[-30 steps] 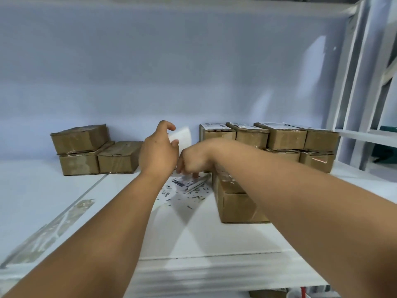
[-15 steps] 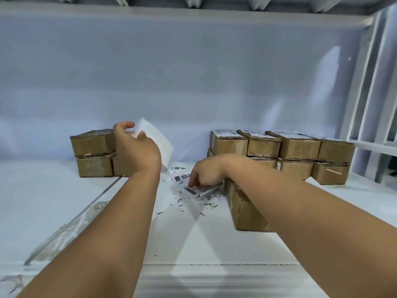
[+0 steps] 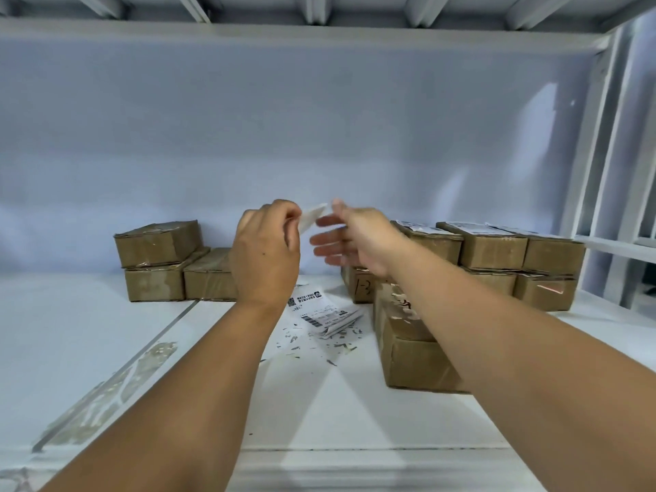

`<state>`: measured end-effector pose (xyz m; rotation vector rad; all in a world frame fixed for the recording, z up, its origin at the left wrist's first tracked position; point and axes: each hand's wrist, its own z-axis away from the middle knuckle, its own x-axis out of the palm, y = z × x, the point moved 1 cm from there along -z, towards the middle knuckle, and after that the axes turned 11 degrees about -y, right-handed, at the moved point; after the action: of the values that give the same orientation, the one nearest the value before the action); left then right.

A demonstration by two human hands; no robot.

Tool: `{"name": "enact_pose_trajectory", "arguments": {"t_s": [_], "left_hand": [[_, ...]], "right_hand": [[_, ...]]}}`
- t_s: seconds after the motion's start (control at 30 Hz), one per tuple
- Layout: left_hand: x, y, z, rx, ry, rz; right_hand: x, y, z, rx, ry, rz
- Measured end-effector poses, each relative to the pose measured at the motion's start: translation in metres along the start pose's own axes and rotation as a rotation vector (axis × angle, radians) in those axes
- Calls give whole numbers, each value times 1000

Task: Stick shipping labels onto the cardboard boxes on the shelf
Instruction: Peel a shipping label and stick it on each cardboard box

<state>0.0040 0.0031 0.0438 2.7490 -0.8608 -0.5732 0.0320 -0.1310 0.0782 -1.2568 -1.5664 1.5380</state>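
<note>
Pinching a small white paper label (image 3: 313, 215) by one edge, the left hand (image 3: 264, 250) has its fingers curled tight on it, held up above the flat white shelf board (image 3: 88, 324). The right hand (image 3: 351, 239) is slack, its fingers straight, fanned and blurred, with the uppermost tip meeting the label's opposite edge. Directly beneath the grip lies a loose pile of white printed labels with black barcodes (image 3: 321, 312), ringed by tiny torn paper scraps (image 3: 340, 348). Left of the grip sit three brown corrugated cardboard boxes (image 3: 159, 243), one stacked on another, their sides scuffed. Right of the grip stands a two-tier row of brown rectangular cartons (image 3: 491, 248) — white labels already lie flat on the upper lids. Below and right of the grip, under the right forearm, a larger brown cardboard box (image 3: 411, 360) shows a ragged, peeled top.
</note>
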Motion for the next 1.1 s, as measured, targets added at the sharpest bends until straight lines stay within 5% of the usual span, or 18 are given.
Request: {"name": "enact_pose_trajectory", "arguments": {"t_s": [0.1, 0.3, 0.67, 0.8, 0.93, 1.1], "left_hand": [[4, 5, 2, 178, -6, -117], [16, 14, 6, 393, -71, -179], [26, 33, 15, 774, -78, -352], [28, 31, 13, 714, -188, -311], [31, 31, 14, 415, -377, -102], [31, 27, 13, 297, -369, -16]], "right_hand": [[-13, -12, 13, -13, 0, -267], [-35, -4, 37, -148, -10, -376], [-44, 23, 56, -223, 16, -223], [-46, 25, 57, -193, 53, -262], [-46, 28, 58, -189, 20, -243], [-44, 31, 59, -218, -52, -244]]}}
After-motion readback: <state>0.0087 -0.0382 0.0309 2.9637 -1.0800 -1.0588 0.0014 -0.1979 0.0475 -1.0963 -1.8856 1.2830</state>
